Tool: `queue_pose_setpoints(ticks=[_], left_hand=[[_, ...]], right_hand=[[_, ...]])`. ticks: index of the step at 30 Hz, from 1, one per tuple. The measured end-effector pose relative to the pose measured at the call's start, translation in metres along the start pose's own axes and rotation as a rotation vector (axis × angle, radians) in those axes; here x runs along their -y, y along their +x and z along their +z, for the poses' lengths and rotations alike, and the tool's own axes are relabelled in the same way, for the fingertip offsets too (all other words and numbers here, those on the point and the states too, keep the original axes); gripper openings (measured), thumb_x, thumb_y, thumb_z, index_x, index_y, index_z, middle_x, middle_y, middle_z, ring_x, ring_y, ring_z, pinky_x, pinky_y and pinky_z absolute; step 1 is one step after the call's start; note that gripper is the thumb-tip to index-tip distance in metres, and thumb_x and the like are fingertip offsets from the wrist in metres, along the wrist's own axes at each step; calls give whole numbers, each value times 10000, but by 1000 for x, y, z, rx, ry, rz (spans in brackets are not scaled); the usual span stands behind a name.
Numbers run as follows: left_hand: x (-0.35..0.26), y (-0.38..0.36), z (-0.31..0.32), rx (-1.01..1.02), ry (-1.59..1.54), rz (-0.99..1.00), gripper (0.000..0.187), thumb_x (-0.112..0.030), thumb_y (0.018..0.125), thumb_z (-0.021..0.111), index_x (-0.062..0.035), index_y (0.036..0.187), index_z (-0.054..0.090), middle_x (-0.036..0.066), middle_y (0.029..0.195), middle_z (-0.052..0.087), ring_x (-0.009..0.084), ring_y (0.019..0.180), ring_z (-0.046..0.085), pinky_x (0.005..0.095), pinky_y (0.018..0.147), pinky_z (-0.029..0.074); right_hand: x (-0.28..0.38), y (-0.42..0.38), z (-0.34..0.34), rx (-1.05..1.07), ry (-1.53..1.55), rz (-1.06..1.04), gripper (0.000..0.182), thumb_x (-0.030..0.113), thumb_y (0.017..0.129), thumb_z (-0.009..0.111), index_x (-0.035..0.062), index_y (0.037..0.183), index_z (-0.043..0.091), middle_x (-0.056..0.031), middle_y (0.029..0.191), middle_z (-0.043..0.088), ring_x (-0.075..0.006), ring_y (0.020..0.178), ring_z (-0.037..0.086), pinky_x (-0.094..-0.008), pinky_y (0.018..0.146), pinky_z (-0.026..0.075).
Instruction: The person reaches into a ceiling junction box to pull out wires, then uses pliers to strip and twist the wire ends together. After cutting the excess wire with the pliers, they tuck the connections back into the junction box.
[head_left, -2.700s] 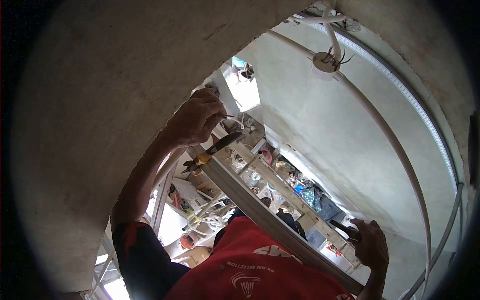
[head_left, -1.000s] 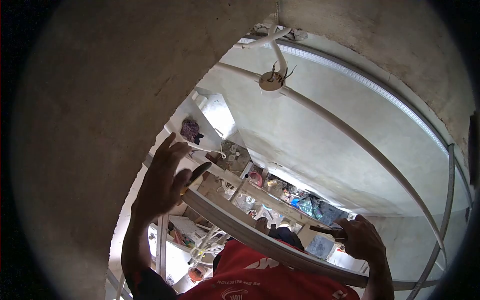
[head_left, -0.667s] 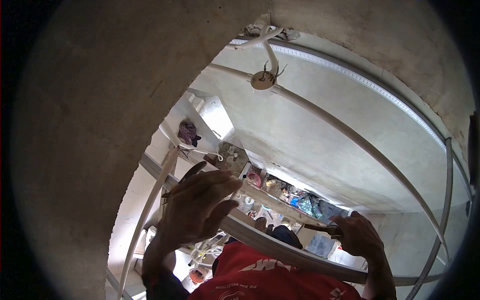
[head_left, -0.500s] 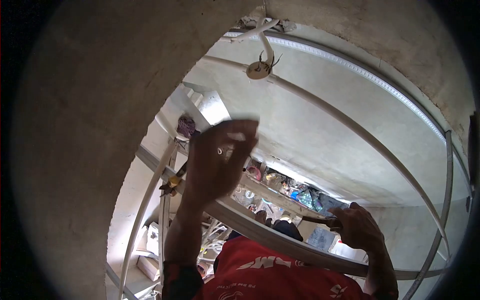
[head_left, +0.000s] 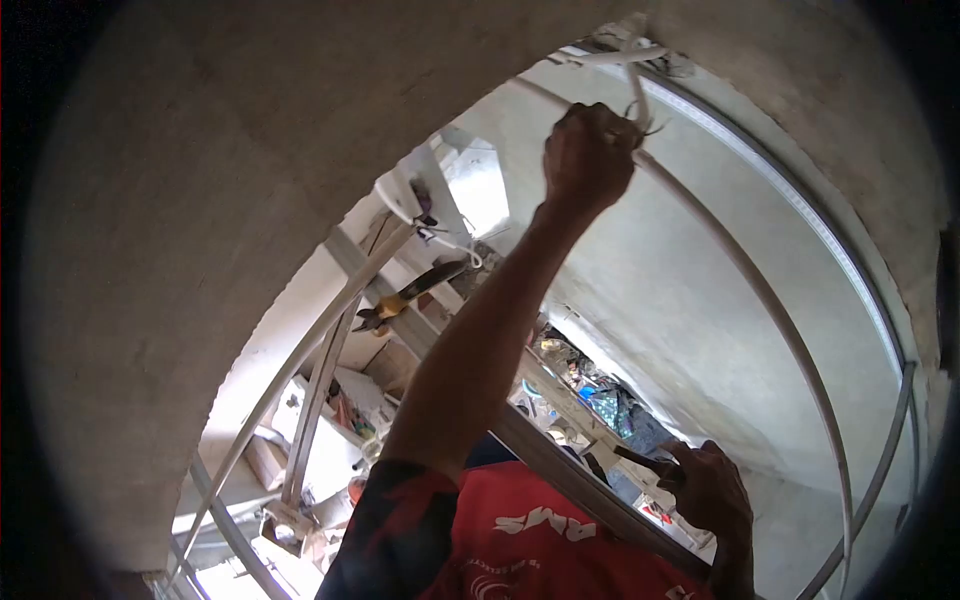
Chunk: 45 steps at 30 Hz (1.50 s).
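Note:
My left hand (head_left: 590, 160) is raised high, its fingers curled at the round box on the white conduit (head_left: 735, 255); the hand covers most of the box. Thin wires (head_left: 645, 118) stick out beside its knuckles. At lower right, my right hand (head_left: 708, 485) is closed on a dark, narrow tool (head_left: 640, 458) pointing left; its exact kind is unclear. Pliers with yellow and black handles (head_left: 405, 297) lie across the metal frame (head_left: 415, 332), left of my raised forearm.
Curved metal channel with a light strip (head_left: 800, 195) runs along the ceiling edge. Rough plaster (head_left: 200, 200) fills the left. More conduit (head_left: 285, 405) and metal bars (head_left: 318, 400) cross at lower left. Bags and clutter (head_left: 610, 405) lie far below.
My left hand has moved up and right to the round box, and its fingers have closed there. My right hand still holds the dark tool, slightly lower in view. The view has shifted.

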<state>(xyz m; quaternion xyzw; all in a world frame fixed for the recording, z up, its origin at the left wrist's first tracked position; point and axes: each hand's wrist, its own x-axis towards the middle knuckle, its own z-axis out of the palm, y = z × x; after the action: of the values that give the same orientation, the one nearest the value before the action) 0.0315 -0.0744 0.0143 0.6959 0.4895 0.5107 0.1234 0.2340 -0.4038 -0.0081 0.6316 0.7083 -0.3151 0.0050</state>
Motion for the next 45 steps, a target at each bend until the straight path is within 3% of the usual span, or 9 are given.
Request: queue_pose_setpoints(ticks=[7,23,25,27,34,35,37,40,45], left_hand=[[5,-4,8,-17,-98,8,176,-257,920,690,-87,892,723,107,935,760,321,868,737,457,765,564],[13,-4,14,-78,-246,-203,170,-121,987,527,32,946,590,289,978,711,460,915,688,552,799,526],[12,-2,13,-32,-427,-361,173,-142,995,559,25,976,601,285,993,707,440,958,689,530,820,527],[10,3,8,3,-479,-387,134,-138,999,596,-5,992,609,135,933,689,189,742,669,350,602,567],[18,2,4,32,-941,-583,97,-84,965,621,10,990,626,164,940,714,162,654,658,342,605,551],[17,3,1,42,-935,-579,97,-84,965,621,10,990,626,164,940,714,162,654,658,342,605,551],[12,5,-5,162,-354,-344,139,-110,937,652,3,1015,630,157,952,720,197,689,682,378,656,554],[13,1,1,19,-245,-95,181,-141,924,678,-6,1038,637,141,936,729,239,684,695,403,697,548],[7,2,-5,46,-190,-131,182,-137,931,673,-17,1067,650,123,942,740,250,710,707,397,721,544]], right_hand=[[4,7,3,44,7,49,443,131,816,811,95,1241,691,-125,885,765,-336,895,650,-462,804,525],[-22,9,15,73,-148,-79,401,201,865,787,97,1241,693,-123,883,758,-332,898,678,-443,830,534],[-29,10,7,24,-130,-41,398,197,870,782,88,1243,692,-117,890,761,-325,906,676,-437,838,530],[-35,12,1,-15,-103,-20,396,192,875,778,80,1244,690,-112,897,764,-318,914,674,-432,846,526],[-58,6,8,-8,-99,-14,442,172,852,793,59,1260,666,-99,916,777,-318,899,687,-424,871,535],[-62,6,9,-13,-88,-13,442,172,852,793,59,1260,666,-99,916,777,-318,899,687,-424,871,535],[-68,5,11,-43,-89,-52,423,158,852,785,62,1248,669,-103,920,776,-330,887,693,-436,858,540],[-65,7,6,-43,-108,-36,370,151,852,770,65,1203,691,-124,928,772,-345,888,693,-445,839,546],[-64,12,5,-4,-151,-35,344,138,850,749,65,1183,707,-140,934,769,-352,898,687,-453,830,551]])
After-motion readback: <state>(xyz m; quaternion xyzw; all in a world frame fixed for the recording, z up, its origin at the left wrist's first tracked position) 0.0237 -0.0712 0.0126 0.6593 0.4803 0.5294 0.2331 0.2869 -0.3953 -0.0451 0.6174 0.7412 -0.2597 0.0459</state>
